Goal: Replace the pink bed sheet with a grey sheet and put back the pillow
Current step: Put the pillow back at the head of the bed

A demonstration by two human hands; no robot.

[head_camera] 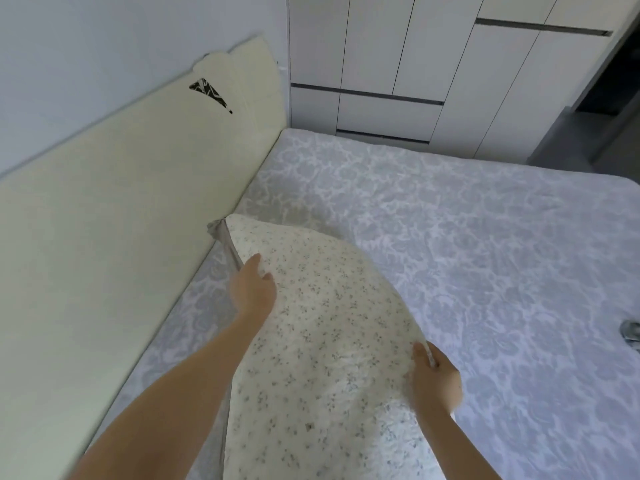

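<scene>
A cream pillow (322,327) with small dark flecks is held above the bed, its far corner near the headboard. My left hand (252,289) lies on the pillow's left edge with fingers stretched along it. My right hand (436,379) grips the pillow's right edge, fingers curled round the seam. A grey floral sheet (467,237) covers the whole mattress and lies smooth. No pink sheet is in view.
A pale yellow headboard (121,220) runs along the left, against a white wall. White wardrobe doors (398,64) stand beyond the bed's far side. Grey floor (571,140) shows at the upper right. A small metallic object (630,330) sits at the right frame edge.
</scene>
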